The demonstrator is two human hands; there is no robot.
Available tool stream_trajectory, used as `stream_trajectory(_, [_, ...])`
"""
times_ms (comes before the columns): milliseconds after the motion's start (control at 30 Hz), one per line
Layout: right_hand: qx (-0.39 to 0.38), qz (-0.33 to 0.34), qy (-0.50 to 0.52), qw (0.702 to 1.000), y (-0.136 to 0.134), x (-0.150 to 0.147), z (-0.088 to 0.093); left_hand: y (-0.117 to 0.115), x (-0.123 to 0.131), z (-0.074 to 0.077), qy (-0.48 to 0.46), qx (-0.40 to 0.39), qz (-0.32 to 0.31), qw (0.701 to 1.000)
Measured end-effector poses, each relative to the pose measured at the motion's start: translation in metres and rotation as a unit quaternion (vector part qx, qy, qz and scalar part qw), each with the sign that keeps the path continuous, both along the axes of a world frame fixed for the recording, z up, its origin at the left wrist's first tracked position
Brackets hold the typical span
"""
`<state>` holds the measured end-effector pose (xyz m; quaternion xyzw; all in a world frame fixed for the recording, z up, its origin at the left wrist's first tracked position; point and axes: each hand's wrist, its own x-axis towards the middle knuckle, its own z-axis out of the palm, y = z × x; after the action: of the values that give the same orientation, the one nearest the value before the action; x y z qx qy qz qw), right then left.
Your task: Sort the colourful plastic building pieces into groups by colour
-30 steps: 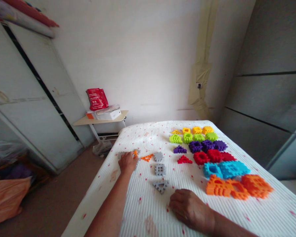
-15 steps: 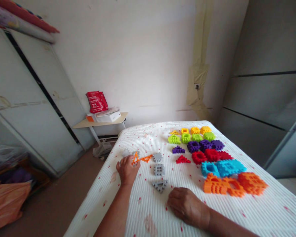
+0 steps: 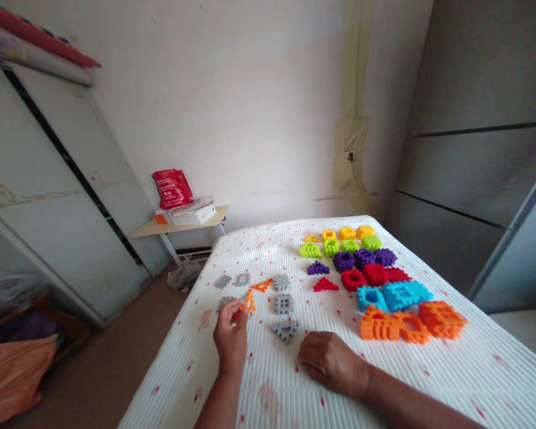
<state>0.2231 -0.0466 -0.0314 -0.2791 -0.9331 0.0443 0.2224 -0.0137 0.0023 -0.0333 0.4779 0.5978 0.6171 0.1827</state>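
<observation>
My left hand [image 3: 231,335] pinches an orange triangular piece [image 3: 249,302] above the white mattress [image 3: 268,357]. Another orange triangle [image 3: 262,285] lies just beyond it. Near that hand are flat grey pieces, among them a solid square [image 3: 223,281], a square frame [image 3: 242,279] and one partly hidden by the fingers [image 3: 226,304]. A column of grey pieces runs down the middle: a solid one [image 3: 281,282], a window square [image 3: 284,304] and a triangle [image 3: 286,330]. My right hand [image 3: 333,362] rests with curled fingers on the mattress beside the grey triangle; what its fingers hold, if anything, is hidden.
Rows of yellow [image 3: 347,233], green [image 3: 350,246], purple [image 3: 365,258], red [image 3: 375,274], blue [image 3: 406,295] and orange pieces [image 3: 442,320] stand on the right. A small table [image 3: 147,229] with a red bag [image 3: 173,188] is beyond the mattress at the left.
My left hand has drawn back toward me with the orange triangle, uncovering grey pieces behind it. The whole view has shifted slightly; my right hand still rests in place.
</observation>
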Motion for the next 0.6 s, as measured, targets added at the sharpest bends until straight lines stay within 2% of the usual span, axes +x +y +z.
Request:
stream_trajectory(167, [0.007,0.001,-0.006,1.000,0.002,0.000,-0.001,-0.019,0.003,0.007,-0.076,-0.015,-0.007,0.997])
stream_trajectory(433, [0.018,-0.008,-0.014,1.000,0.002,-0.001,0.002,-0.020,0.012,0.006,-0.057,-0.045,-0.035,0.997])
stream_trajectory(600, [0.013,-0.028,0.007,1.000,0.003,-0.001,0.001,-0.037,0.032,0.007,-0.031,-0.032,-0.083,0.996])
